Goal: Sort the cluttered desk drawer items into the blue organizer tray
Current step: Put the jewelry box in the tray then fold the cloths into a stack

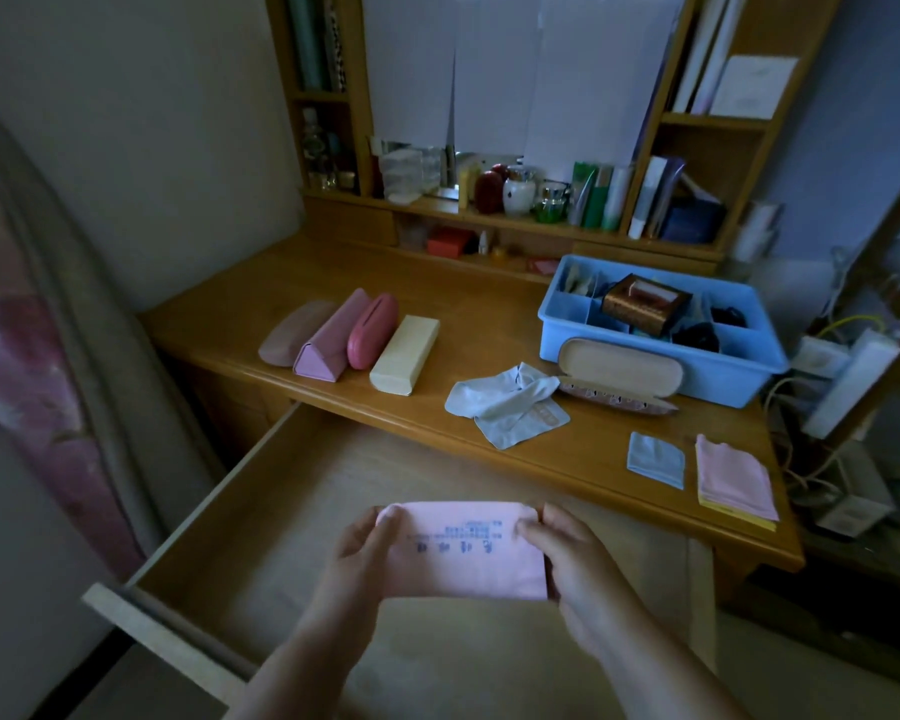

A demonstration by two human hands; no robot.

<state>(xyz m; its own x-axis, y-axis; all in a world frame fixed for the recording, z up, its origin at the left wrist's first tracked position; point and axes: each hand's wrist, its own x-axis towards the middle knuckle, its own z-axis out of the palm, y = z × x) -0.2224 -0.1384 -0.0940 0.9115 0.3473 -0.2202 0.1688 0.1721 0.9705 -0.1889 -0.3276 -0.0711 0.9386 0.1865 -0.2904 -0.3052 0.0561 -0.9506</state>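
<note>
Far left on the desk (489, 324): four cases (352, 340) in a tidy row, well apart from everything else. No risk there.

Near centre, over the open drawer (261, 511): left hand (357, 543) and right hand (567, 550) each pinch an end of a pink cloth (468, 550), thumbs on top, fingers curled under. Cloth is folded and held level, printed side up. The fold is loose, so letting go with one hand would probably let it fall open or drop into the drawer.

Mid desk: crumpled pale cloths (505, 402), unfolded, just beside a wooden case (622, 371) that leans against the blue tray (661, 350).

Right near edge: a folded blue cloth (655, 459) and a pink stack (733, 480). The stack sits close to the desk edge; a careless placement could push it off.

Tray compartments look crowded, with a brown box (645, 304) across the dividers, so little room is left.
</note>
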